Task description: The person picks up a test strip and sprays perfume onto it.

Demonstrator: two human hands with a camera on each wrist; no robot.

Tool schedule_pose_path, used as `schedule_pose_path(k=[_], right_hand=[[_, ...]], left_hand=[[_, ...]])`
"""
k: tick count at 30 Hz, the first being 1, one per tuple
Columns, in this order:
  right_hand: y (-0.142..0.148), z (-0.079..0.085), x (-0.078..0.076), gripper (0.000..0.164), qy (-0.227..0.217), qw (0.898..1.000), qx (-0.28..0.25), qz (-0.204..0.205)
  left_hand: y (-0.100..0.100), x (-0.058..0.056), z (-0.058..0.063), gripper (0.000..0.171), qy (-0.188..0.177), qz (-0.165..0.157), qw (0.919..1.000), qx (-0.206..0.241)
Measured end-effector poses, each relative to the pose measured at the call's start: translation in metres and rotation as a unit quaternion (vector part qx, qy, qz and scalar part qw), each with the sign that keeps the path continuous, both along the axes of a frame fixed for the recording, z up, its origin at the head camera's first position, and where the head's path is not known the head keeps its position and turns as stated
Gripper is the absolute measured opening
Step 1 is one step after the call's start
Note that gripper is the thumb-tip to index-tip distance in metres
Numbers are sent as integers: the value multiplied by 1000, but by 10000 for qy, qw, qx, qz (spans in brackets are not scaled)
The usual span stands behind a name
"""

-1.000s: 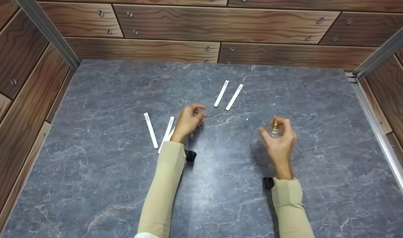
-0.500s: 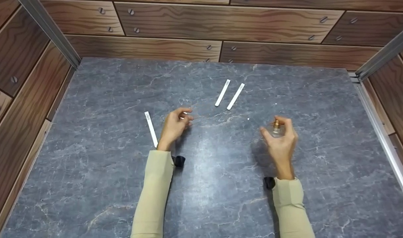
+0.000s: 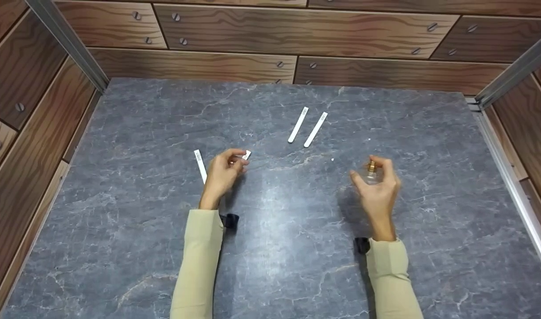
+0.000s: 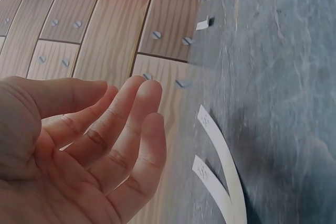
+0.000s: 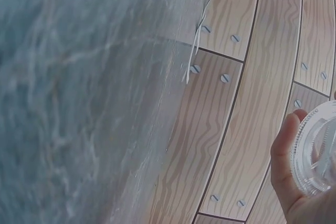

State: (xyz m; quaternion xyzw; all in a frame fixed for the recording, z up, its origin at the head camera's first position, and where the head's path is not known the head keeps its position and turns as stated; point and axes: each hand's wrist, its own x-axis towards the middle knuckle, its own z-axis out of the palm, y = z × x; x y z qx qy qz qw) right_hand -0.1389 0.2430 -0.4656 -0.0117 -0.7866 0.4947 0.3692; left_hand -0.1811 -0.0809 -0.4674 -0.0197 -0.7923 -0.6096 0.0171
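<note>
In the head view my left hand (image 3: 224, 173) is held above the left paper strips, fingers loosely bent. The left wrist view shows nothing between its thumb and fingertips, and two crossing white paper strips (image 4: 223, 148) on the table beyond. One strip end (image 3: 247, 154) shows past the fingers; another strip (image 3: 200, 165) lies partly behind the hand. On the right, my right hand (image 3: 379, 188) holds a small clear glass perfume bottle (image 3: 371, 177) with a gold spray top, a finger at the top. Its round, ribbed glass (image 5: 310, 150) shows in the right wrist view.
Two more paper strips (image 3: 298, 125) lie side by side toward the back. Small white specks (image 3: 332, 159) dot the grey marbled table (image 3: 270, 274). Wood-patterned panels (image 3: 235, 31) stand behind and at both sides, with metal rails at the corners.
My left hand has moved left and slightly toward me, covering part of the leftmost strip and uncovering the end of another. The right hand and bottle stay almost in place.
</note>
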Motion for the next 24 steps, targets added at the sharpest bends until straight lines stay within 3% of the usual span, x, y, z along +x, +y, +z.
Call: schedule_pose_path(k=[6, 10, 14, 24], right_hand=[[2, -2, 1, 44, -64, 9999, -116, 58], [-5, 12, 7, 42, -21, 9999, -67, 148], [-11, 28, 15, 39, 105, 9997, 17, 197], [-10, 30, 15, 40, 71, 9997, 1, 224]], left_hand=[[-9, 5, -4, 25, -19, 135, 9999, -64], [-15, 7, -7, 25, 46, 207, 9997, -75], [-19, 9, -8, 23, 115, 307, 9988, -352], [-23, 12, -14, 19, 203, 585, 9937, -933]])
